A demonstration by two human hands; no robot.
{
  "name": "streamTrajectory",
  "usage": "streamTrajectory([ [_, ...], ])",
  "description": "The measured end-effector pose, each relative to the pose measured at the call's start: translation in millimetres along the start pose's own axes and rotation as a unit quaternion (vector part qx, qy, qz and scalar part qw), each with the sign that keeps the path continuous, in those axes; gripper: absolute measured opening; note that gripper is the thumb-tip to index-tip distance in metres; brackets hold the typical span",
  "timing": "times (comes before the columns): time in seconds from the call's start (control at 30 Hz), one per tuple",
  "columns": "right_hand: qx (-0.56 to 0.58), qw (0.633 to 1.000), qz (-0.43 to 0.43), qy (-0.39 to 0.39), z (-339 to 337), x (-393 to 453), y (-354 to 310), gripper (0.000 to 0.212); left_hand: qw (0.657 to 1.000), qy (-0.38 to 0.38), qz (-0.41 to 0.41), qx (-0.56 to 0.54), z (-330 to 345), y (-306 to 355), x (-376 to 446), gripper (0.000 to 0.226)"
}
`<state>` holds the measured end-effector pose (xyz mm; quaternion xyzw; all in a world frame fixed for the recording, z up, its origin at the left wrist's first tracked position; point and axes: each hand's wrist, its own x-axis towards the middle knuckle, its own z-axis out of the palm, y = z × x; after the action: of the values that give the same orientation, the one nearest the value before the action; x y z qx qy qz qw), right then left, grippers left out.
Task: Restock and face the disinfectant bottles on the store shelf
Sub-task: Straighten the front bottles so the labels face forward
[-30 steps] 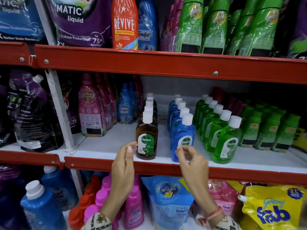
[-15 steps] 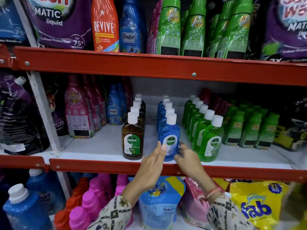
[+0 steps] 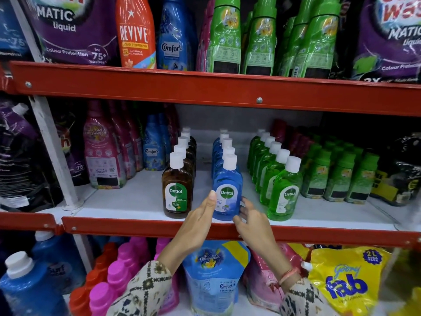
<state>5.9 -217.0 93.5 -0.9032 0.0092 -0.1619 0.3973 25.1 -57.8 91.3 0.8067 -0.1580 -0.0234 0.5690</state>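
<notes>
Three rows of Dettol disinfectant bottles with white caps stand on the middle shelf [image 3: 127,202]. The brown row's front bottle [image 3: 176,179] is on the left, the blue row's front bottle [image 3: 228,179] in the middle, the green row's front bottle [image 3: 284,185] on the right. All three front labels face me. My left hand [image 3: 199,221] lies flat against the left side of the front blue bottle. My right hand [image 3: 251,221] curls around its lower right side. The bottle stands upright at the shelf's front edge, clasped between both hands.
Pink and blue fabric conditioner bottles [image 3: 102,156] stand left of the Dettol rows, small green bottles [image 3: 337,176] to the right. The red upper shelf rail [image 3: 182,87] hangs overhead. Refill pouches [image 3: 214,277] and a yellow fab pouch [image 3: 346,281] fill the shelf below.
My left hand moved from beside the brown bottle to the blue front bottle. Both hands closed in on the blue bottle, and my view shifted right.
</notes>
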Motion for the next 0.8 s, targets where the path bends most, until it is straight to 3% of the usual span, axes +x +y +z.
streamTrajectory([
  [0.23, -0.006, 1.000, -0.010, 0.003, -2.4, -1.9, 0.5, 0.052, 0.999, 0.025, 0.033, -0.007, 4.5, -3.4, -1.4, 0.089],
  [0.37, 0.020, 0.992, -0.024, 0.120, -14.8, -12.3, 3.1, 0.039, 0.965, 0.222, 0.139, -0.002, 20.2, -0.2, -13.8, 0.061],
  [0.43, 0.041, 0.979, -0.030, 0.196, -26.8, -17.3, 8.8, 0.026, 0.945, 0.276, 0.175, -0.007, 30.5, -0.9, -14.3, 0.045],
  [0.5, 0.076, 0.965, -0.015, 0.250, -41.5, -18.5, 18.1, 0.016, 0.955, 0.241, 0.170, -0.006, 43.9, 3.9, -10.7, 0.040],
  [0.63, 0.109, 0.942, 0.041, 0.316, -66.7, -10.8, 39.3, 0.017, 0.989, 0.096, 0.117, 0.010, 76.1, 21.5, 0.3, 0.058],
  [0.73, 0.065, 0.959, 0.094, 0.261, -78.5, 3.5, 61.0, 0.041, 0.996, 0.016, 0.077, 0.033, 92.0, 38.8, 8.8, 0.059],
  [0.8, 0.034, 0.975, 0.117, 0.186, -84.2, 12.8, 69.2, 0.040, 0.997, -0.030, 0.054, 0.040, 98.5, 50.3, 13.8, 0.059],
])
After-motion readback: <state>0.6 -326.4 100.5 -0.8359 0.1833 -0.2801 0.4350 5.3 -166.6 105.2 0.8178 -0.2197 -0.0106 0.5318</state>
